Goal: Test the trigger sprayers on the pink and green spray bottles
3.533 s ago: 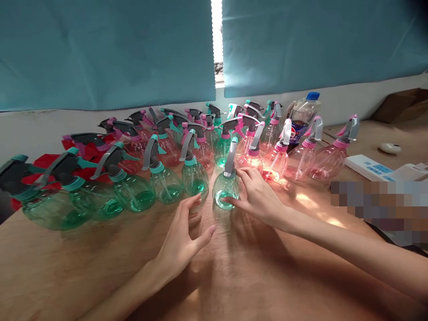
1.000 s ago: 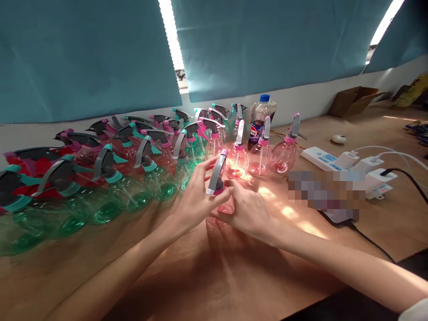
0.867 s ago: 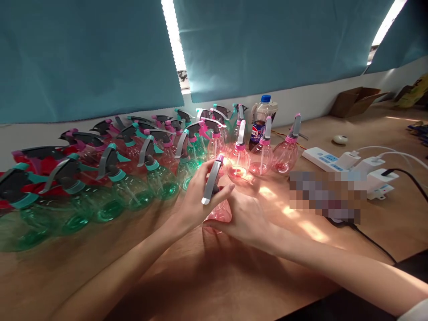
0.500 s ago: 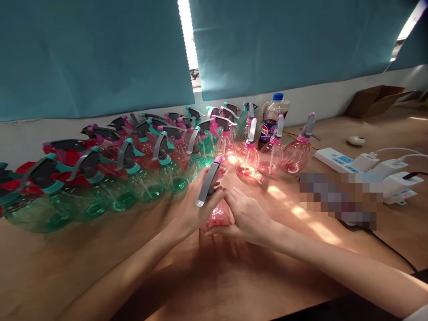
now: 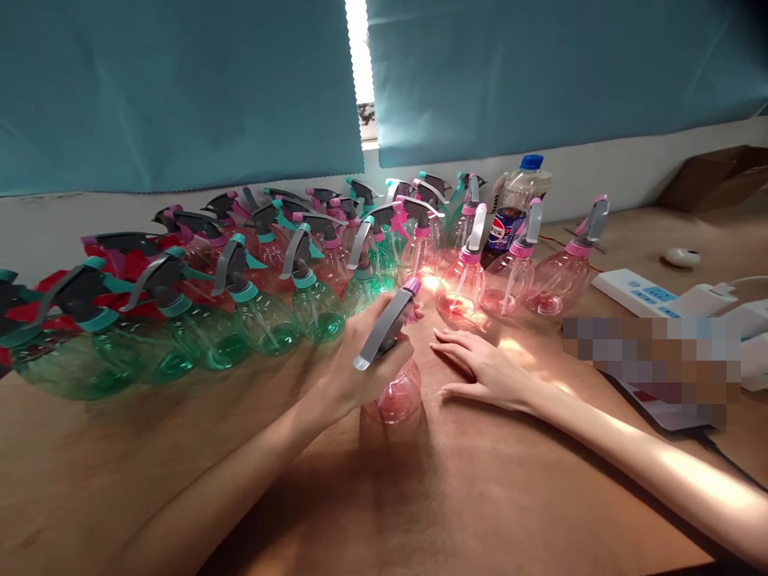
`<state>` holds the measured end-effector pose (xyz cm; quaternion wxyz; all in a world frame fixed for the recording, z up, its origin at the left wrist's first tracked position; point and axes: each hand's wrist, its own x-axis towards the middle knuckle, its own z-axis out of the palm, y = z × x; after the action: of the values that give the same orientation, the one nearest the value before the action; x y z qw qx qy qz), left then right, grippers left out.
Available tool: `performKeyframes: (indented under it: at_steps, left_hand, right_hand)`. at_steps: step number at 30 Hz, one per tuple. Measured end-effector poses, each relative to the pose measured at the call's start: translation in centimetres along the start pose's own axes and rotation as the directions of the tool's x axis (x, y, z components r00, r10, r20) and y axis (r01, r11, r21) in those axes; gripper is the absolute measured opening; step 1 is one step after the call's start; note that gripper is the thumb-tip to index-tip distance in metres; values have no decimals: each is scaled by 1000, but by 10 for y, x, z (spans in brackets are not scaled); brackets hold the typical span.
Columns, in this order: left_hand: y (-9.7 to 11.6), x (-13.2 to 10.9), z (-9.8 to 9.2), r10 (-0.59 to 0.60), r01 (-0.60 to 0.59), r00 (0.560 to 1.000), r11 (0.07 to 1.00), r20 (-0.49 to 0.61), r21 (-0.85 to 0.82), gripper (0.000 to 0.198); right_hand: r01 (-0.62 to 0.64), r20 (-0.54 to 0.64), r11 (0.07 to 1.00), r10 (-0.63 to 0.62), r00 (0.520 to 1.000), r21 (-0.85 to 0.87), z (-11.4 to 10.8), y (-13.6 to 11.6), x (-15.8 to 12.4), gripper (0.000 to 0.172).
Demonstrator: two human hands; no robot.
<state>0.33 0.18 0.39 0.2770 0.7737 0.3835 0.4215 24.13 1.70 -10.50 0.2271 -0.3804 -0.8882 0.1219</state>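
Dozens of spray bottles crowd your wooden table: green bottles in rows on the left, pink bottles on the right, with a cola bottle behind them. Teal blinds hang above, daylight showing in the gap between them. A power strip and a cardboard box sit far right. The leftmost green bottles are cut off by the frame edge, and a blurred patch hides what lies in front of the power strip. Your left hand is clenched around the neck of a pink spray bottle, which stands on the table in front of the rows, its grey trigger sticking out over your knuckles. Your right hand lies released, palm down on the table just beside the bottle, apart from it. Half a second ago that hand cupped the bottle's side; now it has let go.
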Motion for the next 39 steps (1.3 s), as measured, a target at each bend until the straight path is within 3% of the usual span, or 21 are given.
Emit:
performKeyframes:
  at_steps: [9,14,17,26,39]
  left_hand:
    - [19,2,-7,-132,132,991,991,2,31,17]
    - [12,5,-8,-23,24,997,1000,68,-10,10]
    - [9,6,-9,-3,5,997,1000,82,-26,11]
    - [12,7,-9,-126,131,987,990,103,-44,30]
    - [8,3,-6,-134,142,986,986,97,-88,30]
  right_hand:
    - [-9,-21,998,11,1000,66,-1,-2,-1,63]
    - [-36,-4,996,36,999,81,-4,-3,-1,62]
    - [-39,9,996,38,999,86,-7,-3,-1,60]
    - [-19,-16,996,20,1000,88,-10,-6,0,43]
    - [-48,17,997,47,999,61,-11,-6,-1,43]
